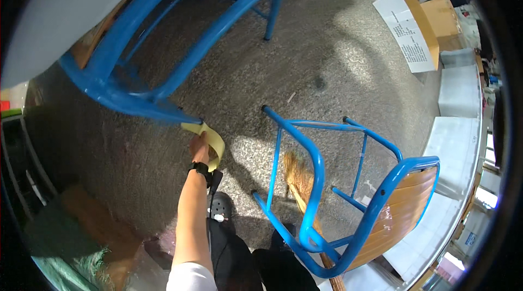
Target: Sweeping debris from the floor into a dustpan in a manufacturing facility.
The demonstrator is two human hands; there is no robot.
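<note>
My left hand [200,148], with a black band on its wrist, has its fingers closed on a pale yellow curved band [216,143]. The band looks like a wide strip or ring; I cannot tell which. Its upper end meets the tip of a blue tubular leg of a chair [188,65] at the upper left. That chair's frame is slightly blurred and has a wooden part at its left edge. My right hand is out of view.
A second blue-framed chair [310,155] with a brown wooden panel lies to the right. A straw broom [298,176] shows through its frame. White cartons [460,92] line the right side, near an opened box [406,29]. Green sacking [71,261] lies at lower left.
</note>
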